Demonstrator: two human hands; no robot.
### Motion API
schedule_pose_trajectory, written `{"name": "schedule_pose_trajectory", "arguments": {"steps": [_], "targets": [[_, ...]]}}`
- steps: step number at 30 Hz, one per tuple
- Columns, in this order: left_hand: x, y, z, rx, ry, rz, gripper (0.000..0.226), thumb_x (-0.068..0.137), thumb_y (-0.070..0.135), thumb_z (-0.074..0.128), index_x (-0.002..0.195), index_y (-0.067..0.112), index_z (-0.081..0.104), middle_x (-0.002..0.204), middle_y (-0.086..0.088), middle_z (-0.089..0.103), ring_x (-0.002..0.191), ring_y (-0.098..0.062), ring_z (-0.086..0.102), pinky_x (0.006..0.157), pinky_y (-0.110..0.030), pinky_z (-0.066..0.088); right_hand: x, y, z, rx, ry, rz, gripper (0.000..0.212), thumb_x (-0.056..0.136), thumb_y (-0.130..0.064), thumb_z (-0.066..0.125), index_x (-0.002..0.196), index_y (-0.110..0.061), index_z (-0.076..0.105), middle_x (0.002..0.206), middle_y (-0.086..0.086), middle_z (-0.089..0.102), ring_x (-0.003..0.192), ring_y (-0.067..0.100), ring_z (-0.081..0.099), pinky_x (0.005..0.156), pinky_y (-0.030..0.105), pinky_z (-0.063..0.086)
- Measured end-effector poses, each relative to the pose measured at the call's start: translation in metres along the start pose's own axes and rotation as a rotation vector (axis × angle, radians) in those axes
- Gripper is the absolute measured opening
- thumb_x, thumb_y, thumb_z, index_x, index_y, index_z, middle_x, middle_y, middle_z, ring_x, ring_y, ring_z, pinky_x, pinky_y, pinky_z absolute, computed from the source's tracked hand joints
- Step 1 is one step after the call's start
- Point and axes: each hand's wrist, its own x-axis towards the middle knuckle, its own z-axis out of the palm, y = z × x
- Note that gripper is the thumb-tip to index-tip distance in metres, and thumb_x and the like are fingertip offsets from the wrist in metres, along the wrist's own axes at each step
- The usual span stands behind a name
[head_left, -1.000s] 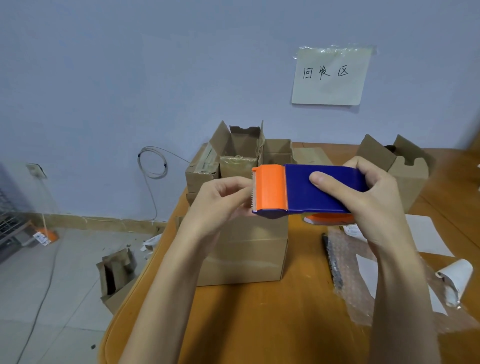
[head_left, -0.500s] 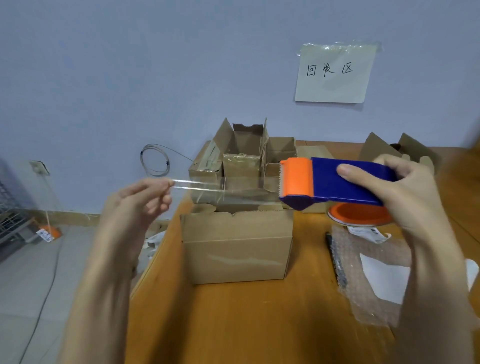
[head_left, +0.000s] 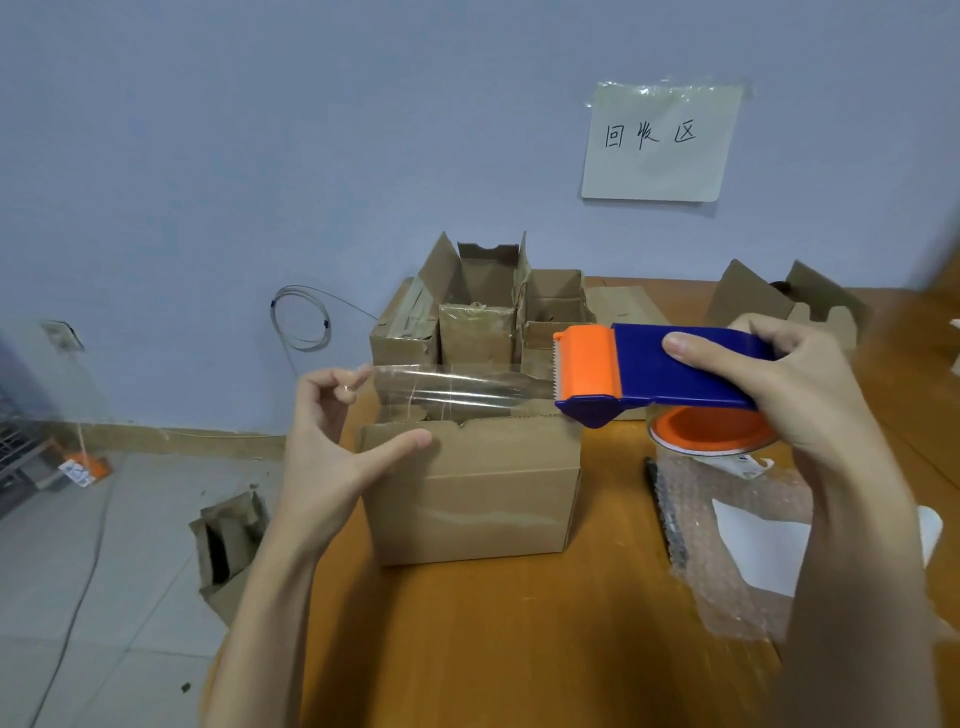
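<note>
Above closed box (head_left: 470, 483): tape strip (head_left: 457, 387), drawn out since 1 s ago, spans L hand (head_left: 332, 447) (curled fingertips hold end, thumb spread) to dispenser (head_left: 660, 371) gripped by R hand (head_left: 789, 395); ready for sealing.

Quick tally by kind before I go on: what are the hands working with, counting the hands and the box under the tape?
tape dispenser: 1
strip of clear tape: 1
closed cardboard box: 1
hands: 2, left hand and right hand
Total: 5

head cam | worn on head | forward-down | close over table (head_left: 519, 649)
</note>
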Motion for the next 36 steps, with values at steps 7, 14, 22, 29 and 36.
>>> {"name": "schedule_pose_trajectory", "arguments": {"steps": [7, 14, 22, 29, 36], "targets": [[-0.008, -0.021, 0.006, -0.011, 0.026, -0.005, 0.062, 0.052, 0.034, 0.086, 0.096, 0.021, 0.046, 0.087, 0.000, 0.065, 0.100, -0.016, 0.064, 0.105, -0.039, 0.043, 0.009, 0.006, 0.005, -0.067, -0.051, 0.067, 0.051, 0.056, -0.062, 0.072, 0.069, -0.014, 0.056, 0.059, -0.005, 0.065, 0.056, 0.004, 0.061, 0.048, 0.011, 0.040], [-0.008, -0.029, 0.010, 0.021, 0.062, -0.032, 0.067, 0.056, 0.022, 0.083, 0.105, 0.014, 0.039, 0.075, 0.020, 0.064, 0.090, -0.002, 0.062, 0.098, -0.020, 0.036, 0.022, 0.008, 0.020, -0.111, -0.136, 0.113, 0.051, 0.055, -0.062, 0.071, 0.072, -0.015, 0.060, 0.070, -0.001, 0.068, 0.065, 0.010, 0.064, 0.055, 0.019, 0.043], [-0.009, -0.034, 0.011, -0.029, 0.124, -0.079, 0.075, 0.052, 0.022, 0.091, 0.098, 0.026, 0.032, 0.087, 0.008, 0.060, 0.092, -0.007, 0.061, 0.098, -0.027, 0.040, 0.031, 0.006, 0.034, -0.179, -0.224, 0.135, 0.043, 0.069, -0.050, 0.078, 0.076, -0.012, 0.061, 0.064, -0.004, 0.065, 0.061, 0.010, 0.059, 0.056, 0.020, 0.039], [-0.012, -0.033, 0.015, -0.089, 0.146, -0.140, 0.061, 0.064, 0.016, 0.085, 0.098, 0.028, 0.036, 0.100, -0.004, 0.054, 0.088, 0.000, 0.058, 0.079, -0.010, 0.045, 0.038, 0.006, 0.040, -0.291, -0.258, 0.143, 0.052, 0.068, -0.056, 0.077, 0.084, -0.009, 0.063, 0.073, 0.000, 0.068, 0.069, 0.014, 0.064, 0.059, 0.023, 0.044], [-0.008, -0.028, 0.014, -0.317, 0.215, -0.226, 0.039, 0.078, -0.017, 0.039, 0.093, 0.019, 0.041, 0.072, 0.014, 0.070, 0.077, -0.002, 0.054, 0.063, -0.012, 0.040, 0.047, 0.004, 0.046, -0.340, -0.286, 0.171, 0.063, 0.061, -0.060, 0.078, 0.088, -0.005, 0.065, 0.080, 0.006, 0.070, 0.079, 0.021, 0.066, 0.068, 0.031, 0.049]]}}
